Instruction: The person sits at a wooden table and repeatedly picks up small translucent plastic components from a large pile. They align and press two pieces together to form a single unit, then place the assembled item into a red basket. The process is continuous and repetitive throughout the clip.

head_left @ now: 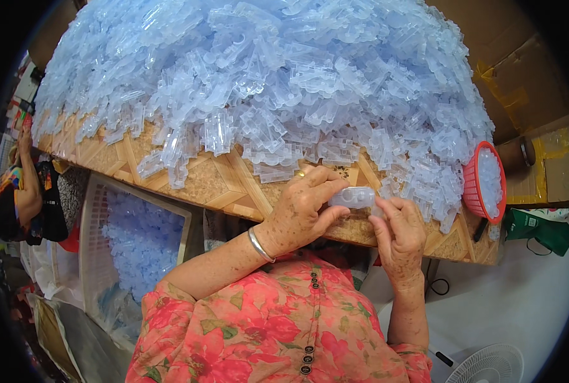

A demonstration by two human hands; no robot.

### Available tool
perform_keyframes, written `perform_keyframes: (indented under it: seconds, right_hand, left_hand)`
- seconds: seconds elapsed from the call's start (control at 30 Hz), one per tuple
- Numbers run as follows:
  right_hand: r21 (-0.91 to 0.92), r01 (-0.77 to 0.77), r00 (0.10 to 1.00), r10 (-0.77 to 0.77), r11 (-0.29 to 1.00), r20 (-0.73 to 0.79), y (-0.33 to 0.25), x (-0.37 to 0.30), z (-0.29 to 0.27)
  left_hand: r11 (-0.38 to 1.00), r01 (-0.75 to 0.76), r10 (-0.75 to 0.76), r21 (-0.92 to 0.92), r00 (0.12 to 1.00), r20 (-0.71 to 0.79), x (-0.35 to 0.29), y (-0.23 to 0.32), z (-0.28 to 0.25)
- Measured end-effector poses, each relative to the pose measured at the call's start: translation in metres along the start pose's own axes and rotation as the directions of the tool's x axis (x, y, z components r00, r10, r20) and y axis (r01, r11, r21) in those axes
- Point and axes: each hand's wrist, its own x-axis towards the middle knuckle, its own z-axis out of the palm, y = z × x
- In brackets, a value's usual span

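A small clear plastic piece [354, 197] with a rounded end is held over the table's near edge. My left hand [303, 207] pinches its left end between thumb and fingers. At its right end, the fingertips of my right hand [397, 231] close on the same piece. Just beyond my hands, a huge heap of similar clear, bluish plastic pieces [284, 76] covers most of the wood-patterned table [227, 182]. Loose pieces from the heap lie close to my left fingers. Small dark specks lie on the tabletop beside them.
A red plastic basket [472, 185] of small clear parts stands at the table's right end. Below left, a large white crate [93, 236] holds more bluish pieces. Another person [26, 191] sits at far left. Cardboard boxes [520, 83] rise at right; a fan [488, 365] stands lower right.
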Motion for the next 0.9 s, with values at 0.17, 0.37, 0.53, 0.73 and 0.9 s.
perform_keyframes:
  seconds: [0.17,0.37,0.53,0.73,0.9]
  right_hand:
    - [-0.033,0.062,0.99,-0.065,0.998,-0.125,-0.006,0.017,0.01]
    - [0.111,-0.195,0.975,0.205,0.975,-0.088,-0.002,0.006,0.002]
    - [0.13,-0.066,0.989,0.082,0.989,-0.123,-0.004,0.005,0.009]
    - [0.108,-0.056,0.99,0.069,0.993,-0.121,-0.002,0.005,0.01]
    - [0.099,0.05,0.992,-0.039,0.994,-0.118,0.003,0.015,0.013]
  left_hand:
    - [1.0,0.003,-0.003,0.004,1.0,0.016,0.002,0.002,-0.002]
    - [0.998,-0.045,0.044,0.049,0.999,0.025,-0.001,0.004,0.002]
    - [0.996,-0.061,0.059,0.064,0.998,0.026,0.002,0.006,0.002]
    - [0.994,-0.061,0.06,0.086,0.998,0.011,0.004,0.006,0.001]
    - [0.992,-0.068,0.066,0.108,0.998,0.022,0.002,0.004,0.003]
